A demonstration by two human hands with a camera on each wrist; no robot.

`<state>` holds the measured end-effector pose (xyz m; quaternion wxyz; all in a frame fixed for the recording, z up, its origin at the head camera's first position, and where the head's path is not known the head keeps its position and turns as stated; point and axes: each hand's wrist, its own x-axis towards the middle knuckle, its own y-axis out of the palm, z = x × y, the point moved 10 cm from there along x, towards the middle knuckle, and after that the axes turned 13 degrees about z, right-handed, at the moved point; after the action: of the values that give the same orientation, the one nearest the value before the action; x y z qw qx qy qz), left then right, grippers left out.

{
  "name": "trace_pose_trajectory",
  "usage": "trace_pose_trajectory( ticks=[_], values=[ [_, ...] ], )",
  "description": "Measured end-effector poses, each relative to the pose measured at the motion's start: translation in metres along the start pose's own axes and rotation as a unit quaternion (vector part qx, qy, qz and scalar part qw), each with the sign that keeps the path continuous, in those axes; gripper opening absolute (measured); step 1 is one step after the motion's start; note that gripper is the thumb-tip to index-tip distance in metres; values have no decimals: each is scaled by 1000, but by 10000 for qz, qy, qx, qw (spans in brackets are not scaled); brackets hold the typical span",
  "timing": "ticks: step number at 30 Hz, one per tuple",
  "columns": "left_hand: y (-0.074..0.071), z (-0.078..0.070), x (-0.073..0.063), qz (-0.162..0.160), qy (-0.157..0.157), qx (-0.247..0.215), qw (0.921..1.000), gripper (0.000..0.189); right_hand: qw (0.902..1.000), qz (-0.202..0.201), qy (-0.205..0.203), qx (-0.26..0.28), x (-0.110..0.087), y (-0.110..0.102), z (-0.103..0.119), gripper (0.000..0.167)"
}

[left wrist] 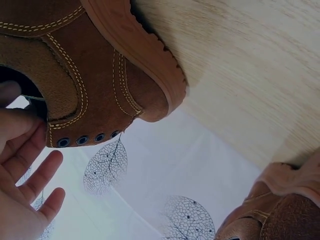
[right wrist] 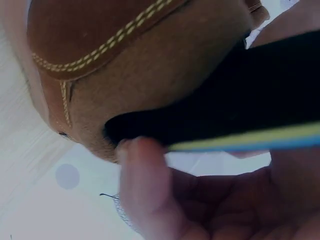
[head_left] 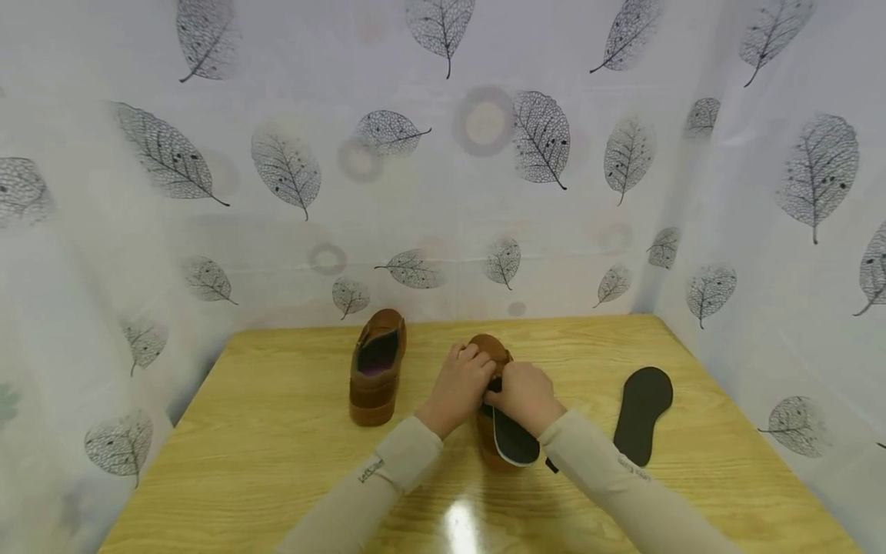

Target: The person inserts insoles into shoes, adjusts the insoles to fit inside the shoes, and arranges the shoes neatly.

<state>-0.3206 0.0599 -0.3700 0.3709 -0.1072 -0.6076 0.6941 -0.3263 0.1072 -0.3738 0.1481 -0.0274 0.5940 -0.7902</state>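
Observation:
A brown leather shoe [head_left: 488, 346] with yellow stitching stands mid-table, toe toward the back. My left hand [head_left: 461, 386] holds it at the edge of its opening; in the left wrist view the thumb and index finger meet at the opening near the eyelets, the other fingers spread. With my right hand [head_left: 527, 394] I pinch a black insole [head_left: 516, 443] whose edge shows yellow and blue layers in the right wrist view. The insole's front part is inside the shoe's opening and its heel end sticks out toward me. The shoe hides the insole's tip.
Another brown shoe [head_left: 374, 398] stands to the left, toe toward the back. A second black insole [head_left: 644, 408] lies flat on the wooden table [head_left: 263, 438] at right. A leaf-print curtain [head_left: 457, 208] hangs behind and along both sides.

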Motion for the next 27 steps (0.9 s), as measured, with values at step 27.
trace_pose_trajectory(
  ticks=[27],
  values=[
    [-3, 1, -3, -136, -49, 17, 9999, 7, 9997, 92, 178, 117, -39, -2, 10, 52]
  ],
)
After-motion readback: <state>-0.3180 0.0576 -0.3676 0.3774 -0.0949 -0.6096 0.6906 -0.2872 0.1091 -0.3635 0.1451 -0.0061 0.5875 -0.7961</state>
